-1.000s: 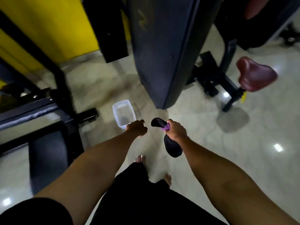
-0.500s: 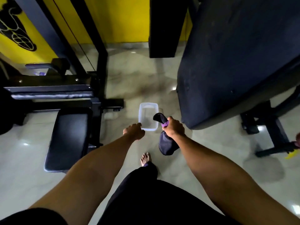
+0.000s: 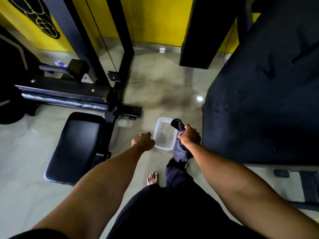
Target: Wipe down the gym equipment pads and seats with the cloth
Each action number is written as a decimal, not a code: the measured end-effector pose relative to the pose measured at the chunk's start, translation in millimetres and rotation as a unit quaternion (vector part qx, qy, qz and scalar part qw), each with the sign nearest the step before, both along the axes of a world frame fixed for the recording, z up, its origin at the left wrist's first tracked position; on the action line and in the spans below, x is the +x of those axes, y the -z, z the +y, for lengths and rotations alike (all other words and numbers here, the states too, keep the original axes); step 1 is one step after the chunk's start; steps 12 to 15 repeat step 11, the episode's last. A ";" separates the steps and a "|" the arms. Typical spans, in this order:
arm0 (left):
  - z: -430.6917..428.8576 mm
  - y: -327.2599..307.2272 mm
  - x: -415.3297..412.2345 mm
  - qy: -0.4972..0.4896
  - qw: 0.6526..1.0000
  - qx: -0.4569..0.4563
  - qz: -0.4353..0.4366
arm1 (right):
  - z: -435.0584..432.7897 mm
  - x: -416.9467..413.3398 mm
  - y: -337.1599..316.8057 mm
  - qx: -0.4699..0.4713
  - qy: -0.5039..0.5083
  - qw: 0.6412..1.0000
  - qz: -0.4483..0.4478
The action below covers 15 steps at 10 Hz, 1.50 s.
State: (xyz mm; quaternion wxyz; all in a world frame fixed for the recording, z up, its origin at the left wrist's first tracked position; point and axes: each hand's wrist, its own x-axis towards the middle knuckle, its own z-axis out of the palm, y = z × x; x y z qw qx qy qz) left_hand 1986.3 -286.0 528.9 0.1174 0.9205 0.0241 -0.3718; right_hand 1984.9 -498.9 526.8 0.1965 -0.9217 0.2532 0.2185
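Note:
My right hand [image 3: 189, 136] grips a dark cloth [image 3: 180, 150] with a purple patch showing at the fist; the cloth hangs down below the hand and pokes up above it. My left hand [image 3: 143, 141] is held out beside it with fingers curled under, holding nothing, just left of a clear plastic tub [image 3: 159, 125] on the floor. A black padded seat [image 3: 76, 147] lies low at the left. A large dark padded board [image 3: 262, 100] slopes at the right, close to my right hand.
Black machine frame and a padded roller bar [image 3: 63, 99] stand at the left, with uprights [image 3: 120, 40] against the yellow wall. A dark post [image 3: 196, 31] stands behind the tub. Glossy tiled floor [image 3: 160, 87] lies between the machines. My bare foot [image 3: 152, 178] is below the tub.
The view has swung left and closer: the red seat has left the frame and the black seat and tub are nearer. Both hands keep their pose, the right still holding the cloth.

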 end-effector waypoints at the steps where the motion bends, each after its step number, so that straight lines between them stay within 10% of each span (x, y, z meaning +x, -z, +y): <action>1: -14.6 -0.4 17.5 -0.025 1.000 -0.012 -0.007 | -5.0 24.2 4.7 0.008 -0.017 1.000 0.000; 15: -18.6 32.4 127.8 -0.126 0.989 -0.071 0.041 | 0.3 140.9 40.7 0.099 0.043 0.986 0.125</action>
